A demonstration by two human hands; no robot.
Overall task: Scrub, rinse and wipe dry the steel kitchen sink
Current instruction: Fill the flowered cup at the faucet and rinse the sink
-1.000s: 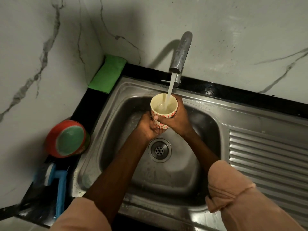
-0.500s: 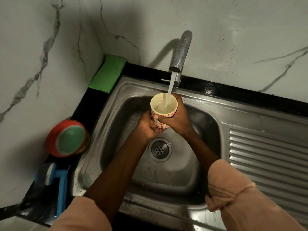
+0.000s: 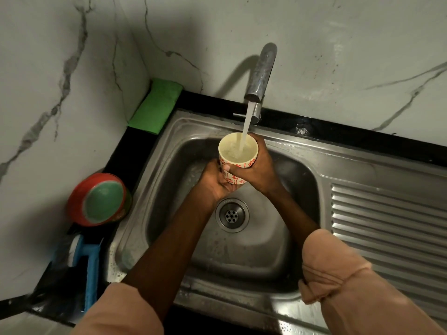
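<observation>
A cream cup with red flower marks [image 3: 238, 151] stands upright under the steel tap [image 3: 260, 73], and running water pours into it. My right hand [image 3: 256, 171] grips the cup's side from the right. My left hand [image 3: 214, 181] cups it from below and the left. Both hands hover over the steel sink [image 3: 300, 187], above the round drain [image 3: 232, 215]. The basin is wet, with soapy drops along its front rim.
A green cloth [image 3: 156, 105] lies on the black counter at the back left corner. A red and green bowl [image 3: 100, 199] and a blue-handled brush [image 3: 90, 269] sit left of the sink. The ribbed drainboard [image 3: 387, 226] lies to the right. Marble walls close in behind and left.
The water in the cup has risen. The hands and cup stay in nearly the same spot under the tap.
</observation>
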